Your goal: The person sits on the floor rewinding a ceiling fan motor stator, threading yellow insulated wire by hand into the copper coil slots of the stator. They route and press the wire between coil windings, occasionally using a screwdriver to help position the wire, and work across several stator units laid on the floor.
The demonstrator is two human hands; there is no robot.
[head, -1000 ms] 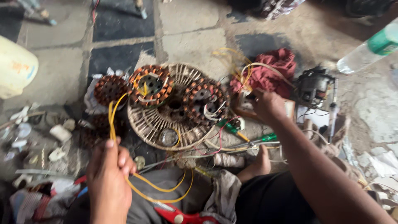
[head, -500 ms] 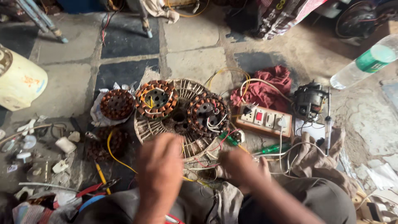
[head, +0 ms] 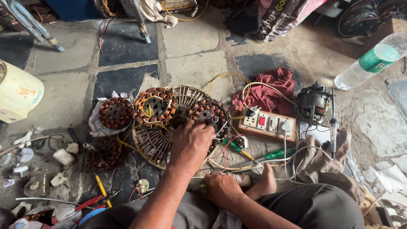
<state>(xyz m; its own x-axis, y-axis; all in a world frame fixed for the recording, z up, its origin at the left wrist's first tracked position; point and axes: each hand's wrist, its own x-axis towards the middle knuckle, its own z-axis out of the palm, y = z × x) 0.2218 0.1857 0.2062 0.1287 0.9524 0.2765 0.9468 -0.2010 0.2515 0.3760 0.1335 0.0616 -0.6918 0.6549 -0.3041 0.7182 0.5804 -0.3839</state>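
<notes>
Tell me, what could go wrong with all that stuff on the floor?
The left hand presses on a copper-wound stator amid loose wires; a snagged wire could tug the winding. The switchboard lies close with a plug in it, so bare wire ends might touch it. The screwdriver lies by the bare foot and could jab it.

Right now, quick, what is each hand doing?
Left hand: fingers bent, resting on the copper-wound stator; a grip cannot be told.
Right hand: curled by the foot; contents hidden.

left hand [head: 193, 142] on copper-wound stator [head: 208, 115] | right hand [head: 222, 188] low by bare foot [head: 265, 184] | switch board [head: 267, 124] right
</notes>
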